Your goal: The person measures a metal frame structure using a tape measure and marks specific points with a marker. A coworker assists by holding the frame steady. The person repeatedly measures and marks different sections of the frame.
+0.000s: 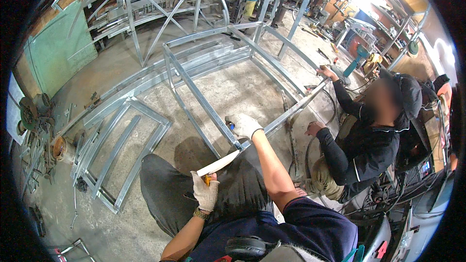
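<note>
My left hand (206,194), in a knitted work glove, is closed round a yellow tape measure (208,179) over my lap. Its pale blade (218,164) stretches from there to the near corner of a galvanized steel frame (200,98). My right hand (244,125), gloved in white, is at the frame's long bar just above that corner. The fingers look curled, with a small blue spot beside them that I cannot identify. A co-worker's hand (329,73) rests on the frame's far right side, and their other hand (315,128) is near its right bar.
The co-worker (369,131) crouches close on my right. A smaller welded frame (158,133) lies on the concrete floor to the left, next to loose steel bars and a rusty bucket (62,149). Cables (388,199) tangle at the right. Tall steel trusses (160,12) stand behind.
</note>
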Available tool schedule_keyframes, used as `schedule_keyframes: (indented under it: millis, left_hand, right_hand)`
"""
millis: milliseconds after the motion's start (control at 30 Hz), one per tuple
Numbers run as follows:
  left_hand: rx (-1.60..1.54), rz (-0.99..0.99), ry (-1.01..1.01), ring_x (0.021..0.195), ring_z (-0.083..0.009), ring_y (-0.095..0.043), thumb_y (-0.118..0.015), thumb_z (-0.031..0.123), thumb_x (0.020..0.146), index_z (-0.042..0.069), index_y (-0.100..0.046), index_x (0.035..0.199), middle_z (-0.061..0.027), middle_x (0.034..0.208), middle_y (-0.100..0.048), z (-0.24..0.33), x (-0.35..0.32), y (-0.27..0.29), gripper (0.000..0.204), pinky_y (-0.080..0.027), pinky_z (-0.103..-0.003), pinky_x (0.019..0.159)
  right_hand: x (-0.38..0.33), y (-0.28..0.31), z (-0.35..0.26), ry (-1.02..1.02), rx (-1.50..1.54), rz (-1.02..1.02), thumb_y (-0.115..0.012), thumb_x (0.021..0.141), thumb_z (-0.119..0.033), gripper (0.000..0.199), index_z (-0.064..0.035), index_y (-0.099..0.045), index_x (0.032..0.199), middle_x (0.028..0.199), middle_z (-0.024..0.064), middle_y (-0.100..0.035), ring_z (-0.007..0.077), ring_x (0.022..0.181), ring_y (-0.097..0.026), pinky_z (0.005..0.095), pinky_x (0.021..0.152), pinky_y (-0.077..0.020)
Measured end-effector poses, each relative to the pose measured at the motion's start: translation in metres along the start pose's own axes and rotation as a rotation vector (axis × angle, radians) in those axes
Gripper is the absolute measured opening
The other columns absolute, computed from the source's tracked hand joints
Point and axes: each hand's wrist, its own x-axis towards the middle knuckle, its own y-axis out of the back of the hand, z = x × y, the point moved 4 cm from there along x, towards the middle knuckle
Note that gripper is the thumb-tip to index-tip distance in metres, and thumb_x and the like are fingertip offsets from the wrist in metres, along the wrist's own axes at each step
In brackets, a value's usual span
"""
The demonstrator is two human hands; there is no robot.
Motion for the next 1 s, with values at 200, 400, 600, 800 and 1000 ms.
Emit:
schedule_keyframes:
  millis: [200, 400, 600, 800, 1000]
  left_hand:
    - [0.062, 0.017, 0.007, 0.111, -0.0429, -0.065, -0.079, 0.029, 0.089, -0.016, -0.03, 0.151, -0.032, 0.125, -0.062, -0.0026, -0.0016, -0.0014, 0.091, -0.052, -0.044, 0.096]
    - [0.025, 0.018, 0.033, 0.112, -0.0439, -0.065, -0.079, 0.032, 0.089, -0.016, -0.031, 0.15, -0.0326, 0.125, -0.062, -0.0042, -0.0016, -0.0022, 0.091, -0.052, -0.045, 0.096]
    - [0.071, 0.018, 0.051, 0.112, -0.0434, -0.065, -0.078, 0.033, 0.09, -0.016, -0.032, 0.149, -0.0321, 0.125, -0.062, 0.0016, -0.0015, 0.0003, 0.091, -0.051, -0.044, 0.096]
    - [0.026, -0.004, 0.05, 0.111, -0.0432, -0.065, -0.078, 0.034, 0.09, -0.016, -0.031, 0.149, -0.0321, 0.125, -0.062, -0.001, 0.0018, -0.0008, 0.091, -0.052, -0.044, 0.096]
    - [0.001, 0.008, 0.046, 0.111, -0.0406, -0.066, -0.08, 0.032, 0.09, -0.015, -0.029, 0.151, -0.0304, 0.123, -0.063, -0.0047, -0.0013, -0.0028, 0.093, -0.052, -0.043, 0.096]
  right_hand:
    - [0.001, -0.0003, 0.0003, -0.004, 0.019, 0.002, -0.06, 0.081, -0.016, 0.027, -0.009, -0.068, 0.107, 0.098, 0.0234, -0.071, 0.0439, 0.093, -0.067, 0.0489, 0.079, -0.0532]
    - [0.0015, -0.0031, 0.0021, -0.035, 0.006, -0.002, -0.06, 0.081, -0.015, 0.029, -0.0087, -0.068, 0.108, 0.098, 0.023, -0.071, 0.0434, 0.093, -0.068, 0.0488, 0.078, -0.0535]
    - [0.0023, -0.0038, 0.0041, -0.012, -0.01, -0.012, -0.059, 0.083, -0.018, 0.028, -0.0108, -0.068, 0.109, 0.099, 0.0223, -0.071, 0.0432, 0.093, -0.068, 0.0501, 0.079, -0.0543]
    - [0.005, -0.0063, 0.0064, -0.001, -0.015, -0.01, -0.06, 0.081, -0.014, 0.028, -0.0076, -0.068, 0.107, 0.101, 0.0235, -0.071, 0.0439, 0.095, -0.067, 0.0488, 0.08, -0.0534]
    - [0.0035, -0.0038, 0.0034, -0.005, -0.006, -0.009, -0.061, 0.08, -0.015, 0.028, -0.0073, -0.067, 0.107, 0.1, 0.0236, -0.071, 0.0439, 0.094, -0.067, 0.0489, 0.079, -0.0533]
